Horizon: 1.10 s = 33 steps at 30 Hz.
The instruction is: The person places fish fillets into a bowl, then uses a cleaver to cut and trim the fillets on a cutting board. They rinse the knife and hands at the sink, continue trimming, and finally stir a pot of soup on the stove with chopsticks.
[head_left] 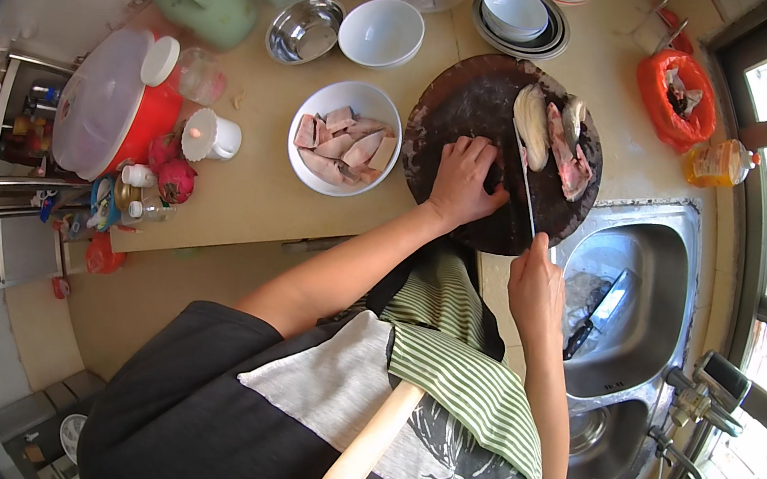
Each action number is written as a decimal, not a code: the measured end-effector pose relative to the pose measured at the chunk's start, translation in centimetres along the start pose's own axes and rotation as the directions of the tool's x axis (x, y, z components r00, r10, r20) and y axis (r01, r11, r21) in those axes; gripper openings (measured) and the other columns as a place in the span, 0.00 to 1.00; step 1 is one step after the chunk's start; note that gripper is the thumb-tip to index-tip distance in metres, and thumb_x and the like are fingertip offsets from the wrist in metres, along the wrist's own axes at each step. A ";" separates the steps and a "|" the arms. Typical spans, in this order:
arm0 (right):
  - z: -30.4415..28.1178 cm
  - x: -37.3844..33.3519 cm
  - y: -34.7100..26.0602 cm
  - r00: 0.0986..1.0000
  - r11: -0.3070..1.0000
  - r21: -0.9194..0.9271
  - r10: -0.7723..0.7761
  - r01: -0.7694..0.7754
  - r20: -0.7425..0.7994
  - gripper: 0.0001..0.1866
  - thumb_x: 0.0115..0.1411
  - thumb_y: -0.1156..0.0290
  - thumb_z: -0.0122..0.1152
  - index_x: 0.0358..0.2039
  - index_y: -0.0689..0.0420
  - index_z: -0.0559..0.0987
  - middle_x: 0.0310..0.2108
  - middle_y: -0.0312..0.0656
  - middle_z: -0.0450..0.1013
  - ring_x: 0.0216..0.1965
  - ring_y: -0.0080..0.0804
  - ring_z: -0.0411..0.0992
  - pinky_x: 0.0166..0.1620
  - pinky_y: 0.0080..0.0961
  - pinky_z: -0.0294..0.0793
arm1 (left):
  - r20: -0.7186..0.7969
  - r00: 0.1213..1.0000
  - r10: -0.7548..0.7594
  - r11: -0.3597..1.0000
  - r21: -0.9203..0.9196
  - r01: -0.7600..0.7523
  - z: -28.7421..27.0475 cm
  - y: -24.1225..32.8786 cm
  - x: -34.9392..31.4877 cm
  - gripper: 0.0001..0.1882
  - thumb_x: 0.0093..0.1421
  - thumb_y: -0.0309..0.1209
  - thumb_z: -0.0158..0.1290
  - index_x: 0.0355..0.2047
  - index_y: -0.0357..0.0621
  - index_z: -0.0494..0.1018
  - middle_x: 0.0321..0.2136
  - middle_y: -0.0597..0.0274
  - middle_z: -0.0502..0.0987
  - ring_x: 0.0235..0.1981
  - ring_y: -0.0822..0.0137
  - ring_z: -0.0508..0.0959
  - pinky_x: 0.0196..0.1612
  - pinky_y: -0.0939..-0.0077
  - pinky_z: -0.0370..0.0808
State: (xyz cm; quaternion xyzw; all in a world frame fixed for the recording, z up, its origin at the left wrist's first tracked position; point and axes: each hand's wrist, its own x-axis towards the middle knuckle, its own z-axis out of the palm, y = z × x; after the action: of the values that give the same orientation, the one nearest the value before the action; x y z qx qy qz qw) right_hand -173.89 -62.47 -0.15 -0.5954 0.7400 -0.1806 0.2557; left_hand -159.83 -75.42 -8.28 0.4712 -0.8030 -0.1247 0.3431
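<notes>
A round, dark, worn chopping board (448,98) lies at the counter's front edge. My left hand (465,177) rests on it, fingers bent and together, thumb apart; nothing shows in it. In my right hand (537,280), at the board's near right edge, is a knife (527,195), its thin blade pointing away from me across the board. Beyond the blade lie a pale, ridged piece of fish (530,127) and a reddish, bony fish piece (568,154). Left of the board, a white bowl (295,152) holds several cut fish pieces (344,144).
A second knife (599,314) lies in the steel sink (659,260) at right. Behind the board are stacked bowls (515,13), a white bowl (381,33) and a steel bowl (303,29). A red bag-lined bin (676,101) and oil bottle (721,164) stand by the window.
</notes>
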 end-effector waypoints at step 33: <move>-1.9 -4.7 1.0 0.982 0.957 0.222 0.189 -0.189 0.020 0.07 0.61 0.73 0.51 0.31 0.63 0.65 0.20 0.62 0.68 0.26 0.66 0.69 0.27 0.47 0.67 | 0.137 0.983 -0.123 0.901 -0.400 0.169 -3.8 -1.6 -1.6 0.21 0.48 0.17 0.51 0.46 0.40 0.72 0.36 0.54 0.74 0.35 0.59 0.76 0.39 0.69 0.74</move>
State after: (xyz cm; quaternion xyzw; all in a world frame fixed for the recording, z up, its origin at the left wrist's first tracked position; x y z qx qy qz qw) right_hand -175.04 -57.74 1.59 -0.4893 0.7688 -0.2375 0.3362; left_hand -155.73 -74.42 -7.08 0.4401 -0.7386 -0.3412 0.3800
